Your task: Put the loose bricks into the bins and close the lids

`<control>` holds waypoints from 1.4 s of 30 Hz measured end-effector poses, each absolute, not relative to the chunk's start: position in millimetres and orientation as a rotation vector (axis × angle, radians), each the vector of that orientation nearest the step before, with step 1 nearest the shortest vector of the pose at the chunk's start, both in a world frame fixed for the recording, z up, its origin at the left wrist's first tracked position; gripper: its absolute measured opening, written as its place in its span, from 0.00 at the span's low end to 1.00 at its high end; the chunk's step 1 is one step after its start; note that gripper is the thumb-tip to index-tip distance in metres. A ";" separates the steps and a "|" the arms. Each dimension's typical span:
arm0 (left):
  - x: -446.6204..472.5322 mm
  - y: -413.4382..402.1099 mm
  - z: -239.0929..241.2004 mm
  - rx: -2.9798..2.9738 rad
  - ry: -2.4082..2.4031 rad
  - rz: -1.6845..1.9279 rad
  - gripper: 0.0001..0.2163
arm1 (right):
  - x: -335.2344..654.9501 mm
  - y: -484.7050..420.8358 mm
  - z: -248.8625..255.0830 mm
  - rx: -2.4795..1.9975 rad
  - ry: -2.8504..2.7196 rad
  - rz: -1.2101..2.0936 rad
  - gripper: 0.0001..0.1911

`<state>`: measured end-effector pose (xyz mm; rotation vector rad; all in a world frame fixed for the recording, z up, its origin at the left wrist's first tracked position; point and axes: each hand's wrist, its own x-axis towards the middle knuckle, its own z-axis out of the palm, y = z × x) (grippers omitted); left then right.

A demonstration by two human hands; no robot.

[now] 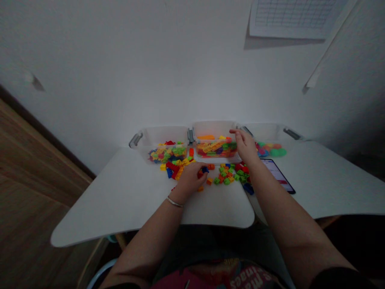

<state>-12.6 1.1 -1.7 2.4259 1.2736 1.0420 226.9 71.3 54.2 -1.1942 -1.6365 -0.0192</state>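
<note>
My left hand (190,176) is curled just above the white table, its fingers closed round a dark blue toy brick (205,169). A bit of red shows by those fingers, partly hidden. Loose bricks lie around this hand: red and yellow ones (179,172) to its left, an orange brick (209,181) to its right. My right hand (246,145) hovers at the right end of the middle clear bin (215,158), which holds mixed bricks. Its index finger stretches out over the rim, and nothing shows in its grasp.
A left clear bin (165,133) holds small colourful pieces; a right clear bin (264,130) holds rounder ones. Green and orange bricks (225,174) are spread before the middle bin. A phone (278,176) lies right of my right forearm. The wall stands behind the bins.
</note>
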 end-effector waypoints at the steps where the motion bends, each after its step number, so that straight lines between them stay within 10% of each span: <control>1: -11.9 1.1 -1.5 2.425 1.272 1.044 0.12 | 224.4 65.4 56.5 -1.171 -1.576 -0.028 0.21; 42: 5.6 2.1 -0.4 2.335 1.220 0.906 0.20 | 199.0 6.9 -3.3 -1.130 -1.611 0.206 0.09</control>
